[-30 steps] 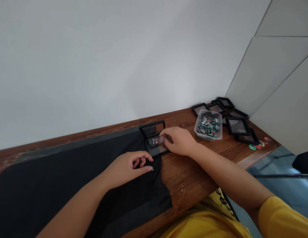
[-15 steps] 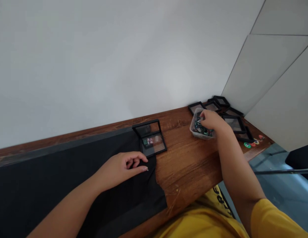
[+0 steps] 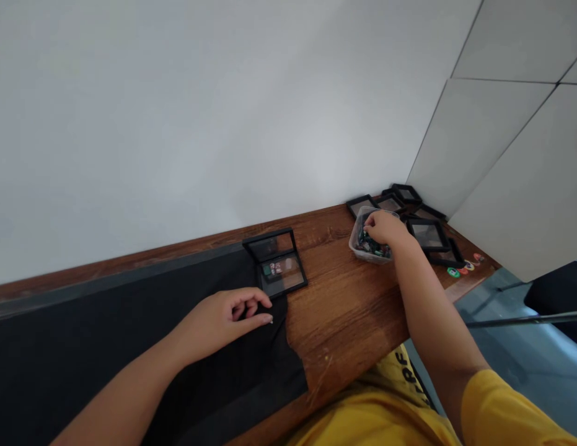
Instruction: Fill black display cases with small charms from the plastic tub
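Right hand (image 3: 385,229) inside clear square plastic tub (image 3: 368,257), apparently picking; grip curled, hold unclear. Left hand (image 3: 232,314), left of tub: thumb parted, empty. Next likely needs fine pinch.

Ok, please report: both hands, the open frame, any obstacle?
Right hand in tub of pieces, grip unclear. Left hand half-open, empty, near open frame. Other frames crowd tub.

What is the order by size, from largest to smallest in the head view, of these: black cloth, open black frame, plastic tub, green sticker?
1. Black cloth
2. Open black frame and plastic tub: close in size; the right hand covers part of the tub, so unranked
3. Green sticker
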`<state>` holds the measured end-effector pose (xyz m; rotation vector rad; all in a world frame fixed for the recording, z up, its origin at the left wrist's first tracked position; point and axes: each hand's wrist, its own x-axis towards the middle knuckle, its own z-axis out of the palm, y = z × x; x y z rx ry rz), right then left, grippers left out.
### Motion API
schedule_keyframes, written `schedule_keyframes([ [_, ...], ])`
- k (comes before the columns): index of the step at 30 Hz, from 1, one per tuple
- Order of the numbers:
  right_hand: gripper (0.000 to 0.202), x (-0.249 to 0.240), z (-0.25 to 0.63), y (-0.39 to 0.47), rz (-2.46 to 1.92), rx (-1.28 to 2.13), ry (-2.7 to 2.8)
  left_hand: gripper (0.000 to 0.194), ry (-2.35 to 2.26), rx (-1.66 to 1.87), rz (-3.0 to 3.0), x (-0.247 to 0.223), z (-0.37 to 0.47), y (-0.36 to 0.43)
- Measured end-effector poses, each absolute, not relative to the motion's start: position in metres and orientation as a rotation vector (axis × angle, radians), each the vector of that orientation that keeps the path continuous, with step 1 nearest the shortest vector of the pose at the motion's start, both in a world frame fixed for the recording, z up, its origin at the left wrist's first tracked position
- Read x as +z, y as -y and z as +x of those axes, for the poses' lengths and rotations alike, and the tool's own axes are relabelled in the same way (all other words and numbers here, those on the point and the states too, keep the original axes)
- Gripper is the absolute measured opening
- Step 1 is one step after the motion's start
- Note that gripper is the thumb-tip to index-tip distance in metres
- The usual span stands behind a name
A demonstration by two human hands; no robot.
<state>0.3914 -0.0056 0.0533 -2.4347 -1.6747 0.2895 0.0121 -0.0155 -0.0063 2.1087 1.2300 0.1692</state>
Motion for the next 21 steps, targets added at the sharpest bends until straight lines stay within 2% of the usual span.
schedule_keyframes([
  [8, 0.017, 0.054, 0.4, 0.005, -2.356, 0.259, 1.58, 0.055, -1.229, 0.163, 2.107, -0.009, 0.012, 0.014],
  [21, 0.018, 0.058, 0.409, 0.008, -2.116, 0.193, 1.451, 0.045, -1.186, 0.253, 2.15, -0.008, 0.013, 0.015],
])
